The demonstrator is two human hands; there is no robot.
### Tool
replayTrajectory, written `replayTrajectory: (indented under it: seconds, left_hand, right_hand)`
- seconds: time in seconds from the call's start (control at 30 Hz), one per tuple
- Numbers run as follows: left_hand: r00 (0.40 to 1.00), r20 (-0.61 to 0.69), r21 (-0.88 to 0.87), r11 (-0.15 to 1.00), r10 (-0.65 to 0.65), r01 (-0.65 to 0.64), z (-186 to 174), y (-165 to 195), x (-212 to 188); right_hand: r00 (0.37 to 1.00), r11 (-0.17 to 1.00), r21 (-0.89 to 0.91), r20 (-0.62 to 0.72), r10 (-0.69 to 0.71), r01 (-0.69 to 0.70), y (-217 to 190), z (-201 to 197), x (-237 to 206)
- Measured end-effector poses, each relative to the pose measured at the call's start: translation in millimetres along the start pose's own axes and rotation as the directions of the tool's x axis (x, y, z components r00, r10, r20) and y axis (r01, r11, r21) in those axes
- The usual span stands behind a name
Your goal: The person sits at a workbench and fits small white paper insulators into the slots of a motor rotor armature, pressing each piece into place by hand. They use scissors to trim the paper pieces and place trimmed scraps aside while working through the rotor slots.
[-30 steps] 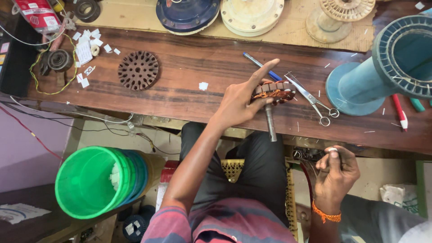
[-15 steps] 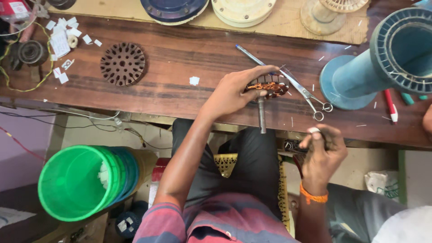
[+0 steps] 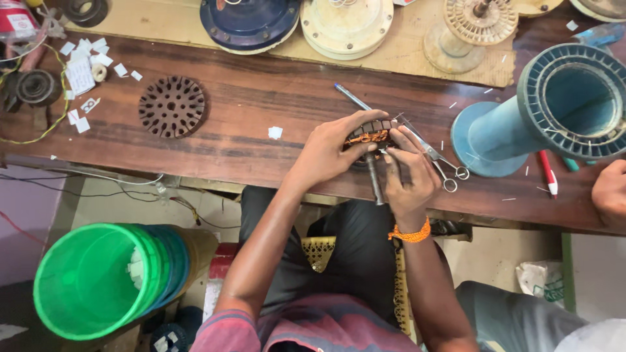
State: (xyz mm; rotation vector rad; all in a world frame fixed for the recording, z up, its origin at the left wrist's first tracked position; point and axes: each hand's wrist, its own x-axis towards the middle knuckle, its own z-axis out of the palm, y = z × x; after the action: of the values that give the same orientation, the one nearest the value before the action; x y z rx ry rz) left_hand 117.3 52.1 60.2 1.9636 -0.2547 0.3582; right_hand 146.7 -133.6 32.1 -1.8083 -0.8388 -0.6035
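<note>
While the person sat at a dark wooden workbench [image 3: 215,153], both bare hands met over a small motor armature [image 3: 369,134] wound with copper wire, which lay at the bench's near edge with its steel shaft [image 3: 374,179] pointing toward the person. Their left hand [image 3: 329,151] was cupped over the armature's left side, fingers curled round it. Their right hand [image 3: 409,171], an orange band at the wrist, pinched at the windings with thumb and fingertips pressed together. Just right of the hands lay scissors [image 3: 443,166], and a pen [image 3: 351,97] lay behind. Farther left sat a round slotted metal core [image 3: 171,106]. At far right stood a large blue-green spool [image 3: 554,107]. Below the bench's left end stood a green bucket [image 3: 91,280].
</note>
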Motion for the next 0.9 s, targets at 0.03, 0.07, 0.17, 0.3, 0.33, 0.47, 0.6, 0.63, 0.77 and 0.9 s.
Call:
replayTrajectory:
  seconds: [0.03,0.07,0.17,0.3,0.33,0.47,0.6,0.63,0.77,0.9]
  left_hand:
    - [1.0,-0.004,-0.015,1.0,-0.011,0.011,0,0,0]
    - [1.0,-0.011,0.008,1.0,-0.017,0.018,1,0,0]
    - [0.999,-0.046,0.102,0.995,-0.011,0.016,5,2,2]
    - [0.995,-0.096,0.164,0.986,-0.008,0.023,12,11,3]
    - [0.994,-0.102,0.147,0.988,-0.029,0.044,13,14,3]
    - [0.988,-0.117,0.125,0.986,-0.096,0.111,16,19,4]
    - [0.988,-0.118,0.086,0.99,-0.103,0.114,15,15,5]
    - [0.99,-0.133,0.075,0.995,-0.057,0.067,16,13,5]
    - [0.99,-0.129,0.039,0.997,-0.062,0.067,18,10,4]
    - [0.99,-0.127,0.041,0.997,-0.054,0.06,19,10,3]
  right_hand:
    - [1.0,1.0,-0.01,-0.013,0.0,0.0,-1,1,0]
    - [1.0,1.0,-0.021,-0.026,0.0,-0.001,-1,2,0]
    - [0.997,0.983,-0.176,-0.067,0.035,-0.046,1,6,-3]
    - [0.974,0.977,0.064,-0.089,0.21,-0.205,11,13,-12]
    - [0.962,0.96,0.142,-0.095,0.256,-0.241,15,16,-15]
    - [0.959,0.901,0.383,-0.106,0.263,-0.204,28,27,-28]
    - [0.954,0.85,0.459,-0.02,0.301,-0.258,31,26,-34]
    - [0.962,0.854,0.461,-0.003,0.272,-0.24,30,22,-32]
    - [0.974,0.948,0.227,0.076,0.212,-0.224,25,0,-16]
    - [0.996,0.984,0.158,0.023,0.084,-0.087,20,-14,4]
